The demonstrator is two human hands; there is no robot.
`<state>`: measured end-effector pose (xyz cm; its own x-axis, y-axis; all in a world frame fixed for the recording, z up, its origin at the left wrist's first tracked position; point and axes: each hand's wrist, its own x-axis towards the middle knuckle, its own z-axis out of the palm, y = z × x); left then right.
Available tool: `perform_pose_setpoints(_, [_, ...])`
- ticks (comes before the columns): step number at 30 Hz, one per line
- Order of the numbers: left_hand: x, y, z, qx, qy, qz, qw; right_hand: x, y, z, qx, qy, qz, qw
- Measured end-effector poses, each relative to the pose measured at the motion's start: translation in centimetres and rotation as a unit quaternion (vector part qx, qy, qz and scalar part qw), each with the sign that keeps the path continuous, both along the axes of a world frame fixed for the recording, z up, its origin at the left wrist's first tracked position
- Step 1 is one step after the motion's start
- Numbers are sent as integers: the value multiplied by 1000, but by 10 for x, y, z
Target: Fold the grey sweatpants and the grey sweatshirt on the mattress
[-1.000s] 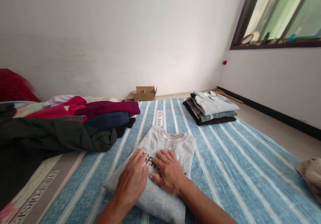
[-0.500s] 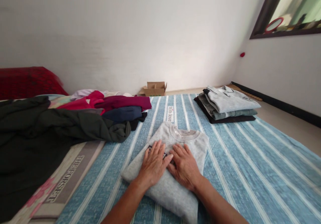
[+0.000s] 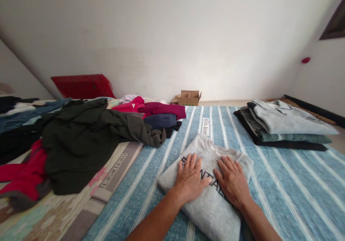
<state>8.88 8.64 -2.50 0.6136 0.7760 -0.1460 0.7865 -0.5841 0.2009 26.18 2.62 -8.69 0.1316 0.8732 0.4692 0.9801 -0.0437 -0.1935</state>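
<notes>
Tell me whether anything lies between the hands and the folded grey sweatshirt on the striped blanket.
Nothing visible does. The left hand and the right hand both rest flat on the folded grey sweatshirt, palms down, apart from each other, with black lettering showing between them. No other garment covers it.

On the folded grey sweatshirt (image 3: 207, 183), the left hand (image 3: 190, 180) and right hand (image 3: 233, 181) slid apart from touching, toward 9 and 3 o'clock, uncovering more of the black lettering (image 3: 212, 183) between them. The view swung left, bringing a red cushion (image 3: 82, 86) in at 10 o'clock.
</notes>
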Motion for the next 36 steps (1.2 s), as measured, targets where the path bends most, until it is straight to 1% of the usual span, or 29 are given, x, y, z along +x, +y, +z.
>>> perform_pose_setpoints(2, [2,-2,5,-12,2,5,1000,1,0,-3,11,0,2,1000])
perform_pose_setpoints(4, [8,-4,11,-7,-3,2,1000,2,0,-5,19,1,4,1000])
perform_pose_setpoints(8, [24,-9,17,22,-46,-37,998,3,0,-8,18,-2,5,1000])
perform_pose_setpoints(10, [29,-10,14,6,-50,-53,997,4,1,-9,13,0,6,1000])
perform_pose_setpoints(13, [29,-7,4,-21,-27,-61,998,4,1,-11,10,7,10,1000])
perform_pose_setpoints(16, [25,-4,-6,-7,-16,-67,998,4,1,-10,7,5,11,1000])
perform_pose_setpoints(19, [23,-4,-11,15,-21,-71,997,3,0,-6,-1,4,10,1000])
perform_pose_setpoints(27, [23,0,-11,26,-21,-78,996,2,2,6,-16,39,5,999])
perform_pose_setpoints(36, [25,1,-4,20,2,-76,997,4,0,9,-19,69,12,997])
